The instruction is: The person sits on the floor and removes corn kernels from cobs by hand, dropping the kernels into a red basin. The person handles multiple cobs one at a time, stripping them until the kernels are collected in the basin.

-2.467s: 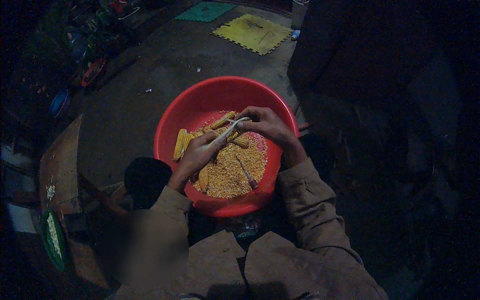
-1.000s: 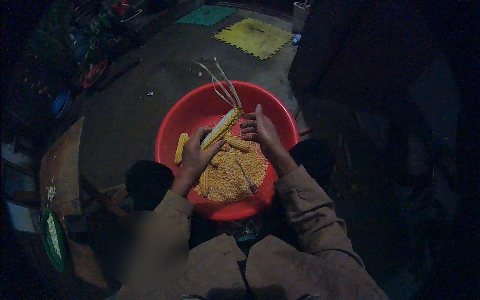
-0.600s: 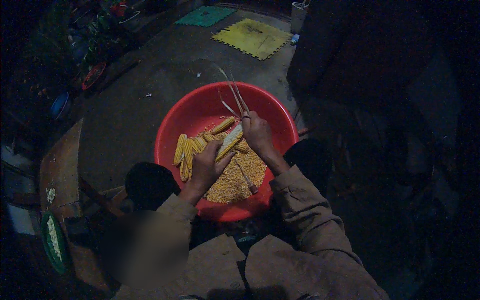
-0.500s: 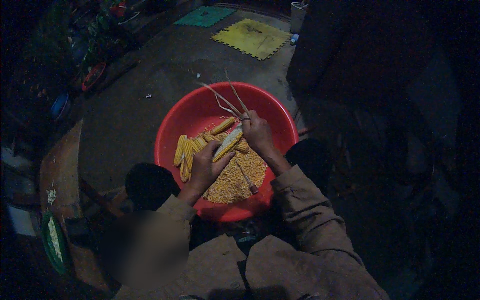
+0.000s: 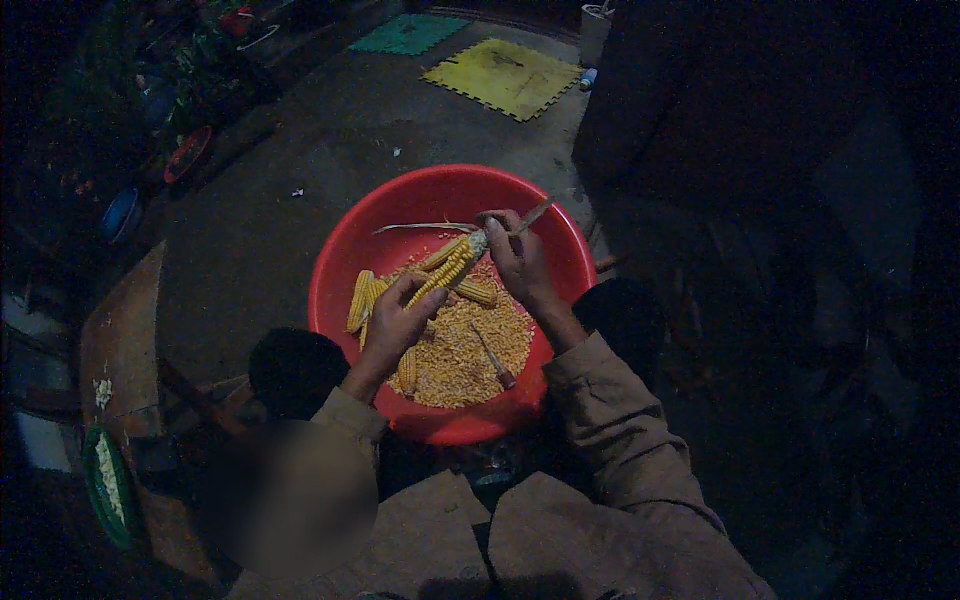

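An ear of yellow corn (image 5: 452, 268) slants over a red plastic basin (image 5: 340, 235), its lower end in the fingers of my left hand (image 5: 398, 318). My right hand (image 5: 518, 258) is closed around the dry husk at the ear's pale upper end. One husk strip (image 5: 425, 227) sticks out to the left, and another (image 5: 537, 213) to the upper right. Beneath my hands lie loose corn kernels (image 5: 455, 365) and several more corn cobs (image 5: 358, 300), partly hidden by my left hand. A thin pointed tool with a reddish handle (image 5: 505, 380) rests on the kernels.
Green (image 5: 408, 34) and yellow foam mats (image 5: 505, 75) lie on the floor ahead, beside a pale bucket (image 5: 596, 35). At left are a wooden board (image 5: 125, 330), a green tray (image 5: 95, 490) with pale bits, a blue basin (image 5: 120, 212) and dark plants. The right side is very dark.
The ear has turned from its pale side to its yellow kernels. Husk strips that pointed upward now spread left and upper right. My left hand has shifted slightly left and down.
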Demonstrator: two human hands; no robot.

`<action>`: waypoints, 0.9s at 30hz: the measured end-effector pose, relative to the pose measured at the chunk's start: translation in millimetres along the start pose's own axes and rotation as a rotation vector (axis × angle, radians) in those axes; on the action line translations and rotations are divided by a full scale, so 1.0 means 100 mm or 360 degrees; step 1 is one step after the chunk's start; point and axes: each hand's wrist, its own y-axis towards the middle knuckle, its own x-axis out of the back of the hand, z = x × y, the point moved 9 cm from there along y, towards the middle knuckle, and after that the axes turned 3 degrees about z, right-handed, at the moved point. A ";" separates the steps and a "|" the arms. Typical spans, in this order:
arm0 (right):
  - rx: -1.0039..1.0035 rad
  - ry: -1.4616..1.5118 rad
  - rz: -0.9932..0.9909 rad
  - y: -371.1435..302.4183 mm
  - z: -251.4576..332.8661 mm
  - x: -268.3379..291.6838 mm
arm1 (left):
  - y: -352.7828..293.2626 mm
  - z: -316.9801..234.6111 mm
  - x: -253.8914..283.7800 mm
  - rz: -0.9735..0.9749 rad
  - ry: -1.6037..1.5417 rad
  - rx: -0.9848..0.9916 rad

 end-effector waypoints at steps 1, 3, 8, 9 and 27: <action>0.0252 -0.0127 -0.0038 0.01 0.08 0.02 | 0.01 0.03 0.00 0.0008 -0.0025 0.0039; 0.0377 -0.0196 -0.0030 0.05 0.11 0.04 | 0.02 0.05 -0.01 0.0033 -0.0082 0.0115; -0.0793 0.0491 0.0223 -0.06 -0.32 -0.08 | 0.02 0.03 0.04 0.0013 -0.0080 0.0073; -0.0812 0.0538 0.0190 -0.07 -0.34 -0.06 | 0.01 0.00 0.04 0.0002 -0.0079 0.0058; 0.0074 -0.0470 0.0058 0.03 0.25 0.01 | -0.02 -0.24 0.02 -0.0049 0.0441 -0.0478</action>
